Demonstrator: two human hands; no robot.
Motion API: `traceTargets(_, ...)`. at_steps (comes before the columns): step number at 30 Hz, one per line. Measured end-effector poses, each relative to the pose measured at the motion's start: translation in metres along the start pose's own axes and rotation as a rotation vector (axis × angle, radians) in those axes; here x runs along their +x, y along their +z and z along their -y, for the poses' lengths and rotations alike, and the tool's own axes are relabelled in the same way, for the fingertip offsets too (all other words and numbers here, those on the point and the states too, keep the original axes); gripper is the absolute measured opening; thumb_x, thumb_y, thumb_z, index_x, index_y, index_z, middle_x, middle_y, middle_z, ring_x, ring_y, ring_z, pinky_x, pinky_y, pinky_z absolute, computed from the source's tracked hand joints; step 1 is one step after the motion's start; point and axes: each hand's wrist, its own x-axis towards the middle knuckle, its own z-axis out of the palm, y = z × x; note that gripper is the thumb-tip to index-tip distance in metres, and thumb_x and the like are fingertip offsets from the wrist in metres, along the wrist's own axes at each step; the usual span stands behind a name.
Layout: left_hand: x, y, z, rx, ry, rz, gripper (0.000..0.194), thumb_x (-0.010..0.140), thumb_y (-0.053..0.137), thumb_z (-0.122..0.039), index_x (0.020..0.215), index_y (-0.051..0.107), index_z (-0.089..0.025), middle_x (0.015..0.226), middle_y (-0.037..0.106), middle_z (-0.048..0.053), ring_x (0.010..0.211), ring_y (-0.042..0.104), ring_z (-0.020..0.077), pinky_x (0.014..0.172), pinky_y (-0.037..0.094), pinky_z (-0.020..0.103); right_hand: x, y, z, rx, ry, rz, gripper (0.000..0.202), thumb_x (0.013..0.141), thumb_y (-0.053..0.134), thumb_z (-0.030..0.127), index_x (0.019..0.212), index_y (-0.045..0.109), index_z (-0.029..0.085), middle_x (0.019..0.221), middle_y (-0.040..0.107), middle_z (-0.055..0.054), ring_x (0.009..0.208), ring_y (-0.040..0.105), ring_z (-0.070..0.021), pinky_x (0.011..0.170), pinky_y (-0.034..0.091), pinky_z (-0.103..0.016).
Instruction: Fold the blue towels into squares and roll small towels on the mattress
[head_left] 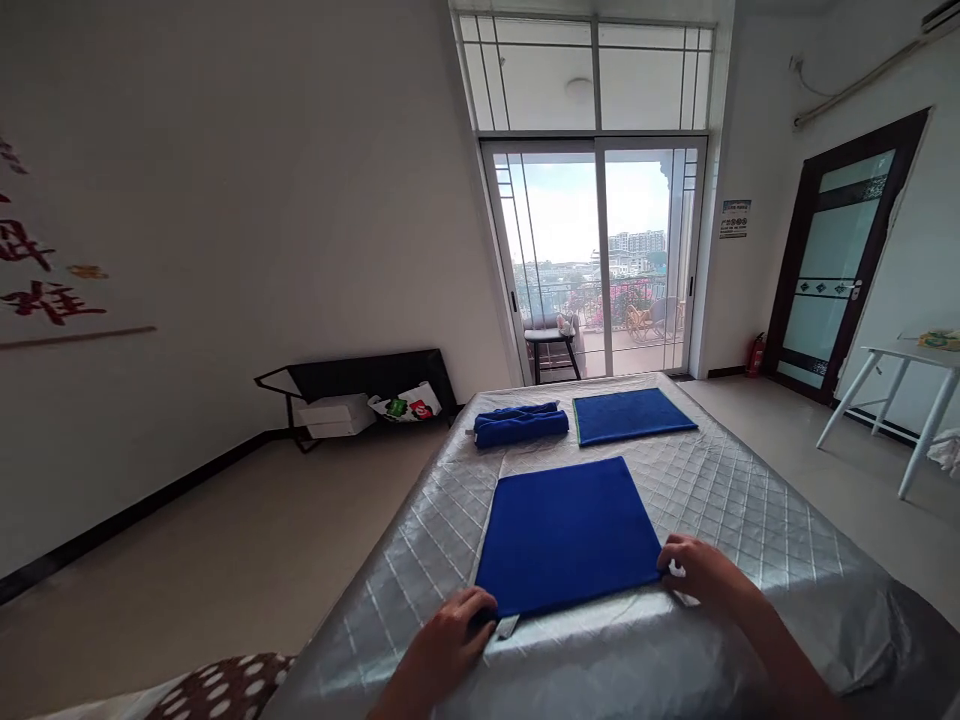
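A blue cloth (568,535) lies spread flat on the silver quilted bed cover (435,545). My left hand (454,640) pinches its near left corner, beside a small white tag (508,627). At the near right corner, my right hand (691,567) has its thumb and fingers closed on the cloth's edge. Farther back lies a second flat blue cloth (634,415) with a thin green edge. To its left sit rolled or folded blue cloths (521,425); how many pieces these are I cannot tell.
A black bench-like frame (367,375) with a white box (330,417) and a printed bag (409,403) stands by the left wall. Beyond the bed is a glass sliding door (600,260). A white table (907,370) stands right; brown polka-dot fabric (225,688) lies lower left.
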Motion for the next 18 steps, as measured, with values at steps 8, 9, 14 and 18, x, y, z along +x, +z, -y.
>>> traceTargets(8, 0.001, 0.010, 0.019, 0.084, 0.071, -0.054, 0.024, 0.089, 0.051, -0.027, 0.094, 0.074, -0.027, 0.107, 0.074, 0.004, 0.100, 0.071, 0.0208, 0.091, 0.056, 0.032, -0.001, 0.003, 0.001, -0.046, -0.049, -0.063, 0.022, 0.082, 0.059, 0.015, 0.086, 0.077, 0.027, 0.094, 0.071, -0.002, 0.088, 0.068, -0.0189, 0.083, 0.050, -0.029)
traceTargets(9, 0.001, 0.013, 0.023, 0.101, 0.085, -0.073, 0.025, 0.089, 0.050, -0.026, 0.095, 0.074, -0.027, 0.108, 0.074, 0.004, 0.100, 0.071, 0.0211, 0.092, 0.056, 0.033, -0.001, 0.004, 0.002, -0.067, -0.058, -0.075, 0.022, 0.082, 0.058, 0.014, 0.085, 0.076, 0.026, 0.093, 0.071, -0.003, 0.089, 0.067, -0.0189, 0.084, 0.049, -0.029)
traceTargets(14, -0.002, 0.024, 0.030, 0.162, 0.112, -0.142, 0.029, 0.092, 0.046, -0.025, 0.104, 0.073, -0.025, 0.113, 0.074, 0.006, 0.106, 0.070, 0.0222, 0.097, 0.055, 0.038, 0.000, 0.009, 0.002, -0.149, -0.085, -0.129, 0.019, 0.084, 0.056, 0.014, 0.083, 0.073, 0.023, 0.096, 0.071, -0.004, 0.089, 0.066, -0.0178, 0.086, 0.048, -0.029)
traceTargets(18, -0.004, 0.021, 0.025, 0.147, 0.123, -0.168, 0.029, 0.093, 0.047, -0.029, 0.105, 0.073, -0.025, 0.113, 0.074, 0.005, 0.105, 0.069, 0.0205, 0.098, 0.055, 0.037, 0.001, 0.013, -0.003, -0.072, -0.127, -0.201, 0.020, 0.088, 0.052, 0.016, 0.089, 0.071, 0.022, 0.105, 0.071, -0.004, 0.081, 0.068, -0.0151, 0.079, 0.051, -0.026)
